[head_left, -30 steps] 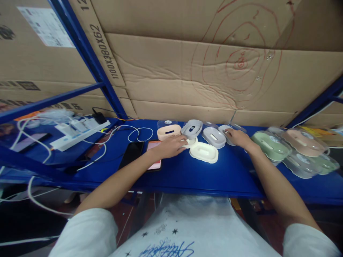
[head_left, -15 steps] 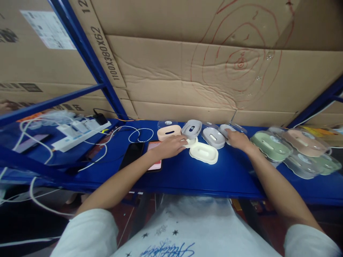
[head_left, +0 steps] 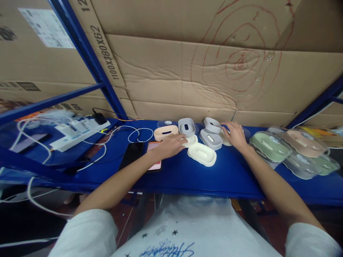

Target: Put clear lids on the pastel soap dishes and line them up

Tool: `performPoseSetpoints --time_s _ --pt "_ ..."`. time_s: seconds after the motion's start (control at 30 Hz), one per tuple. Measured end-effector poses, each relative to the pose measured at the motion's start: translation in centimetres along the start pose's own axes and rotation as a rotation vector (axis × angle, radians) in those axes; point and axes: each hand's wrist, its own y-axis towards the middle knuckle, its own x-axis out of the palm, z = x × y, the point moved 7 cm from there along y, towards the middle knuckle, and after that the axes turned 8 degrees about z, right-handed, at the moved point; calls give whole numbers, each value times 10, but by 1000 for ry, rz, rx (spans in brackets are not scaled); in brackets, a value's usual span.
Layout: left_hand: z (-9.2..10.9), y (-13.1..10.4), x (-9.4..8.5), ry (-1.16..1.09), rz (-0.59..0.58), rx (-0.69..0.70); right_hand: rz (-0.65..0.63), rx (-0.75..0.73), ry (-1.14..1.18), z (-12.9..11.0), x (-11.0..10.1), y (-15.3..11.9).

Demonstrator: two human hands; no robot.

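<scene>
Set the clock on the cream tray (head_left: pixel 202 155), with twelve toward the cardboard (head_left: pixel 160 89), and here's how I stand. My left hand (head_left: pixel 173 145) is out between nine and ten, fingers side by side, tips resting over the near edge of the small cream piece (head_left: pixel 191 141) at about half past ten. Whether I'm pinching it or only steadying it, I can't tell. A light, flat touch should serve best; pressing hard could nudge it against the tray just beside it.

Over to two o'clock: my right hand (head_left: pixel 234 134), thumb and forefinger a little apart, tips right at the edge of the grey slotted part (head_left: pixel 212 125). That part sits tilted between twelve and one, overlapping the grey tray (head_left: pixel 211 139) in view. Touching or gripping? The angle won't say. I'd work it by the rim, slot left uncovered, wrist high, because a pale piece (head_left: pixel 224 140) lies partly hidden below my palm and could easily get dragged.

At eleven, the lavender slotted part (head_left: pixel 187 127); at ten, the peach part (head_left: pixel 165 132), near my left knuckles, so small movements only there.
</scene>
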Motion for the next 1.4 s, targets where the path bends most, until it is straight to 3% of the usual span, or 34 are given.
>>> performPoseSetpoints --time_s 0.2,0.43,0.63,0.77,0.87,0.97,1.07,1.13,1.2,1.4 --pt "-10 3 -8 85 -6 -130 -148 -77 18 -18 3 -7" --pt "-1 3 -7 59 -39 -81 -341 -258 8 -53 27 -26" --pt "13 3 -9 -19 -7 33 -284 -228 1 -53 24 -19" --pt "35 0 -12 -154 27 182 -137 -217 -53 -51 -10 -11" --pt "41 -2 -9 -165 6 207 -55 -144 -146 -17 -52 -17" --pt "35 -2 -5 -128 13 168 -143 102 -223 57 -82 -33" --pt "28 -3 -1 -127 15 141 -353 337 -250 127 -84 -50" --pt "25 -3 2 -148 5 133 -437 387 -268 146 -76 -52" --pt "24 -4 3 -169 0 125 -412 358 -263 140 -68 -42" --pt "24 -5 4 -169 -9 130 -280 99 -107 67 -50 -14"
